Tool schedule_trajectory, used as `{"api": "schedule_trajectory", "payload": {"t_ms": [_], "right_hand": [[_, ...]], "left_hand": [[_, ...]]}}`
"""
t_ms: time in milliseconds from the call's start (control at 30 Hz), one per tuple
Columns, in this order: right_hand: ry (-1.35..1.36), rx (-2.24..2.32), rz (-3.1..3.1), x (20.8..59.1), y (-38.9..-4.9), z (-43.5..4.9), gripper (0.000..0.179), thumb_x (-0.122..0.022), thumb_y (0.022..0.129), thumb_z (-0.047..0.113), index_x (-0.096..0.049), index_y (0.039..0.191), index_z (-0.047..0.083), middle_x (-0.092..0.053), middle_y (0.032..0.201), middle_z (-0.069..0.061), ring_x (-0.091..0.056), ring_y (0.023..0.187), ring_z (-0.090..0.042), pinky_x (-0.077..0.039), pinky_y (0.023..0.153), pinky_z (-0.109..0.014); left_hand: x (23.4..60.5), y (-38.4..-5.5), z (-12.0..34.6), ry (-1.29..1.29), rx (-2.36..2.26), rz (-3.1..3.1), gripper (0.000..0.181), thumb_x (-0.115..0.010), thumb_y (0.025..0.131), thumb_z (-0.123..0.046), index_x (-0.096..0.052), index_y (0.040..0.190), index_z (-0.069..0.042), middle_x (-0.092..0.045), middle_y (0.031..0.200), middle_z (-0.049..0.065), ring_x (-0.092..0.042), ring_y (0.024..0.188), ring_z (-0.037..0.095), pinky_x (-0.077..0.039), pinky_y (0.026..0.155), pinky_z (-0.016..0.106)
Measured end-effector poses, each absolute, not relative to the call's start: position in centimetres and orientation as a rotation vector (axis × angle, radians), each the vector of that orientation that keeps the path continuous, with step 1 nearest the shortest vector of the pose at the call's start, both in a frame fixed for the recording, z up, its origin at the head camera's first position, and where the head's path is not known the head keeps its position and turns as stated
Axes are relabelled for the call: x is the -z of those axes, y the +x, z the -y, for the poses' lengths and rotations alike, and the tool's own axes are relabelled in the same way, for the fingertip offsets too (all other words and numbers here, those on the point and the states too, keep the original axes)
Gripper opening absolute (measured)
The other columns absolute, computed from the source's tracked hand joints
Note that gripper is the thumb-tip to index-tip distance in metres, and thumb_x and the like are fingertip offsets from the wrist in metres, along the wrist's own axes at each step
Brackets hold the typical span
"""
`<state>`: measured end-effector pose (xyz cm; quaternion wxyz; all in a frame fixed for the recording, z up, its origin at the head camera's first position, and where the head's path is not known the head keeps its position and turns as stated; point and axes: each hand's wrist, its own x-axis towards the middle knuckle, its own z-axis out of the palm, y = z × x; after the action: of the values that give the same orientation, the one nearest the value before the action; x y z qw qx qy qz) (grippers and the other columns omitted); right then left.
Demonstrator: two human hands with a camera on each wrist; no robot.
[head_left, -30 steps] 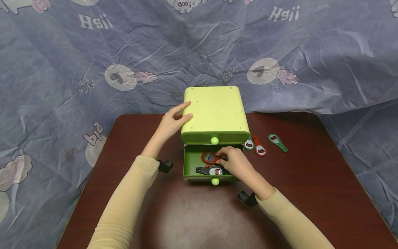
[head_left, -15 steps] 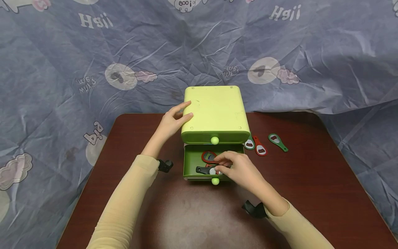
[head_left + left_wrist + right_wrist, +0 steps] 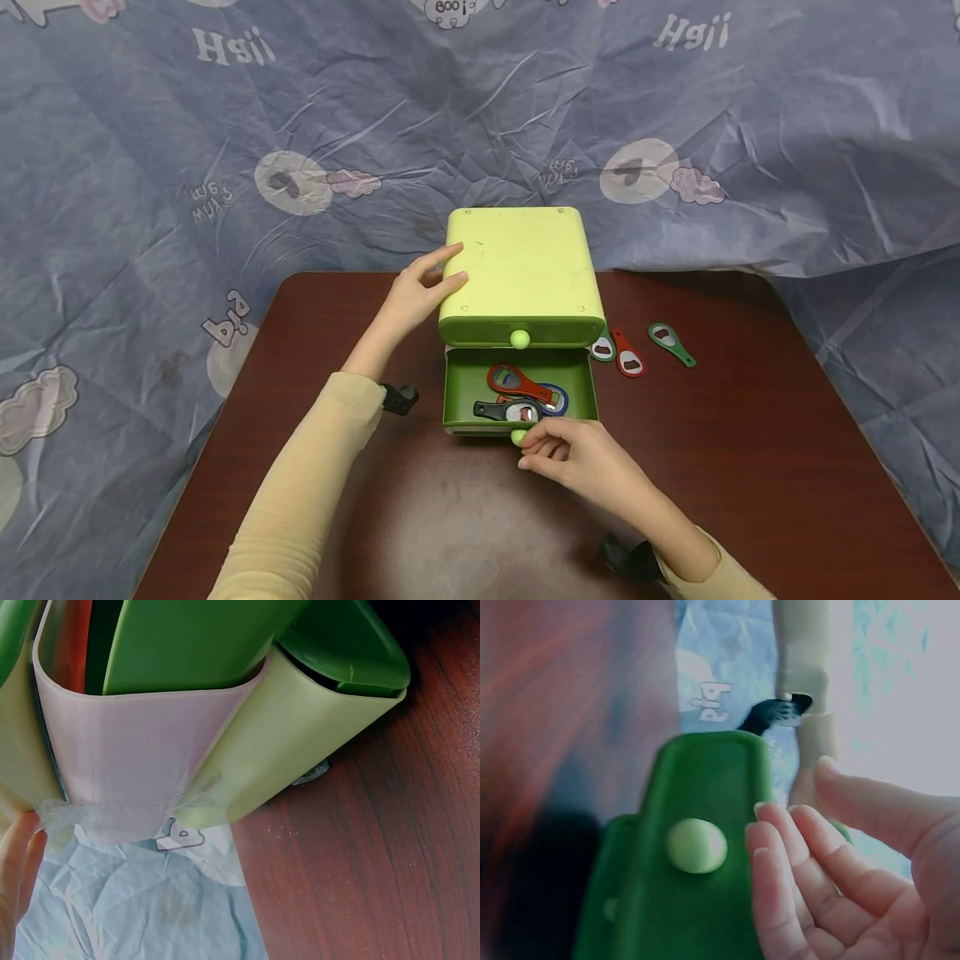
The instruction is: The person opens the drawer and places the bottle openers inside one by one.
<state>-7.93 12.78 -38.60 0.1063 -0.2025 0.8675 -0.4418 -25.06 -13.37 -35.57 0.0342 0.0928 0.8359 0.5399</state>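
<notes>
A small chest of drawers (image 3: 521,258) with a pale yellow top stands on the table, its green lower drawer (image 3: 465,392) pulled out. Inside lie a red bottle opener (image 3: 519,383), a black bottle opener (image 3: 491,409) and a blue-rimmed bottle opener (image 3: 558,400), with another red piece partly hidden under them. My left hand (image 3: 416,292) rests on the chest's left top edge, fingers spread. At the lower drawer's round knob (image 3: 518,437) is my right hand (image 3: 581,462), fingers loosely bent. In the right wrist view the thumb stands apart from the fingers, and a light green knob (image 3: 697,846) lies beyond the fingertips.
Right of the chest lie a red opener (image 3: 628,357), a green opener (image 3: 671,343) and another green one (image 3: 602,347) partly hidden by the chest. The upper drawer, with its own knob (image 3: 520,339), is closed. A printed cloth (image 3: 480,125) hangs behind the table.
My right hand has let go of the red opener, left the drawer's inside and come down toward me to the lower knob. The left hand has stayed on the chest.
</notes>
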Motion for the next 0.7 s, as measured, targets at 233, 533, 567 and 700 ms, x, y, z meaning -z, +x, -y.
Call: {"api": "schedule_trajectory", "payload": {"t_ms": [233, 533, 567, 700], "right_hand": [[-0.385, 1.245, -2.454, 41.5, -7.3, -12.8, 0.021, -0.07, 0.091, 0.037, -0.073, 0.087, 0.016, -0.069, 0.075, 0.006, -0.062, 0.064, -0.007, -0.05, 0.056, -0.021], [-0.129, 1.578, -2.359, 44.8, -7.3, -11.4, 0.033, -0.069, 0.093, 0.03, -0.072, 0.101, -0.003, -0.074, 0.076, -0.008, -0.066, 0.06, -0.015, -0.056, 0.054, -0.025], [-0.097, 1.608, -2.356, 45.0, -7.2, -11.3, 0.033, -0.07, 0.092, 0.028, -0.072, 0.101, -0.003, -0.074, 0.075, -0.009, -0.066, 0.059, -0.014, -0.056, 0.054, -0.025], [0.029, 1.709, -2.321, 45.5, -7.2, -10.7, 0.03, -0.07, 0.092, 0.024, -0.071, 0.103, -0.004, -0.074, 0.075, -0.012, -0.065, 0.057, -0.012, -0.057, 0.055, -0.025]], "left_hand": [[35.7, -25.1, 13.5, 0.276, -1.661, -2.567, 0.054, -0.067, 0.09, -0.05, -0.05, 0.141, -0.046, -0.036, 0.157, -0.01, -0.046, 0.138, 0.024, -0.043, 0.108, 0.051], [35.7, -25.1, 13.4, 0.274, -1.651, -2.579, 0.054, -0.067, 0.091, -0.049, -0.05, 0.141, -0.045, -0.036, 0.157, -0.011, -0.046, 0.138, 0.025, -0.043, 0.108, 0.051], [35.7, -25.1, 13.4, 0.274, -1.653, -2.579, 0.054, -0.067, 0.091, -0.049, -0.05, 0.141, -0.045, -0.036, 0.157, -0.01, -0.046, 0.138, 0.024, -0.043, 0.107, 0.05], [35.6, -25.1, 13.3, 0.268, -1.66, -2.572, 0.054, -0.067, 0.09, -0.049, -0.05, 0.141, -0.046, -0.036, 0.157, -0.011, -0.047, 0.138, 0.023, -0.044, 0.107, 0.05]]}}
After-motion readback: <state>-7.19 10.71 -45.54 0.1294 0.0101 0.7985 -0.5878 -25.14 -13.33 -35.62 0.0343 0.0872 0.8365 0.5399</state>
